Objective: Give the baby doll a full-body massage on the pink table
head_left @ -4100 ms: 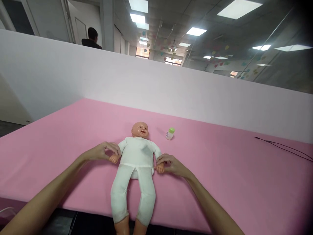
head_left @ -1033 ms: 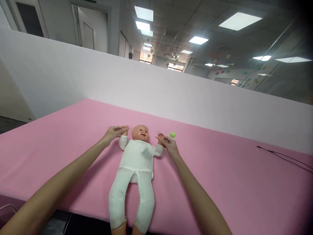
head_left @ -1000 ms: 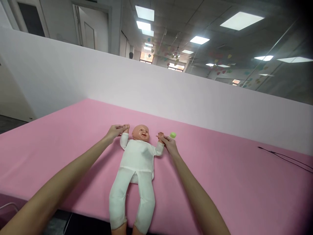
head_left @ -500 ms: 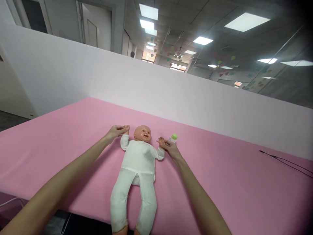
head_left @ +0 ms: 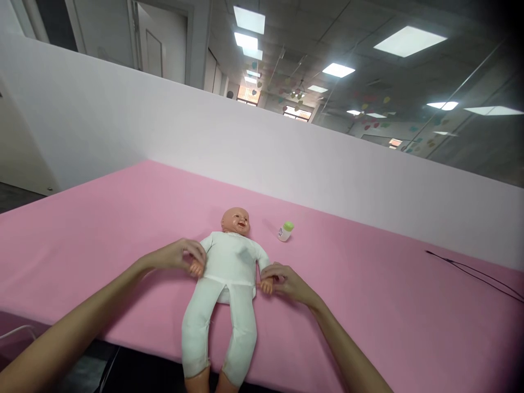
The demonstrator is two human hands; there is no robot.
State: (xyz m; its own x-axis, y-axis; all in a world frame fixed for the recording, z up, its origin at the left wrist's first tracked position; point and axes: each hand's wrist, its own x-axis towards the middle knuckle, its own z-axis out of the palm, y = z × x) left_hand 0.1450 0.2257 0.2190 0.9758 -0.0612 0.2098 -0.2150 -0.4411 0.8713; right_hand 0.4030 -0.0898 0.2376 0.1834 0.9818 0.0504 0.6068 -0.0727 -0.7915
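A baby doll (head_left: 231, 259) in a white top and trousers lies on its back on the pink-covered table (head_left: 123, 218), head toward the wall. Both of its arms are down beside its body. My left hand (head_left: 180, 255) is closed round the doll's forearm on the left, just above its small hand. On the other side, my right hand (head_left: 286, 281) grips the doll's other forearm at the wrist, with the doll's fingers showing below mine. The doll's feet reach past the near table edge.
A small bottle with a green cap (head_left: 285, 231) stands to the right of the doll's head. A thin black cable (head_left: 466, 268) lies at the far right. The low white wall (head_left: 262, 147) borders the table's back, and a white cord (head_left: 18, 331) hangs at lower left.
Both my hands have brought the doll's arms down from beside its head to beside its hips. The bottle, partly hidden before by my right hand, now shows fully.
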